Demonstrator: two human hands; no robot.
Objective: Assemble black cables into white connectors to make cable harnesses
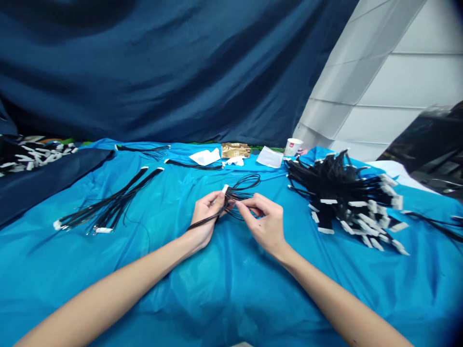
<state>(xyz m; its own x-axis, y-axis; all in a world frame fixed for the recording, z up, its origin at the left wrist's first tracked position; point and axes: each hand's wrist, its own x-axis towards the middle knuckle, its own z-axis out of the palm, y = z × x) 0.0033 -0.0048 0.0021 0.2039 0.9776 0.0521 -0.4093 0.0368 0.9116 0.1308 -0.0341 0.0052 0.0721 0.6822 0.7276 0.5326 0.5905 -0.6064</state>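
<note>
Between my hands, above the middle of the blue cloth, is a black wire harness point(249, 181) with a white connector point(225, 188) on one end. My left hand point(206, 217) grips it just below the connector, thumb against the white plastic. Some of its wires loop up behind, and others hang down across my left wrist. My right hand point(263, 221) pinches thin wires close to the connector with thumb and forefinger. The exact wire between those fingertips is too small to make out.
A large pile of wire harnesses point(340, 188) lies at the right. More harnesses point(108, 202) lie at the left, and others are heaped at the far left point(39, 154). Along the back stand a tissue pack point(235, 150), white papers point(270, 157) and a paper cup point(292, 146).
</note>
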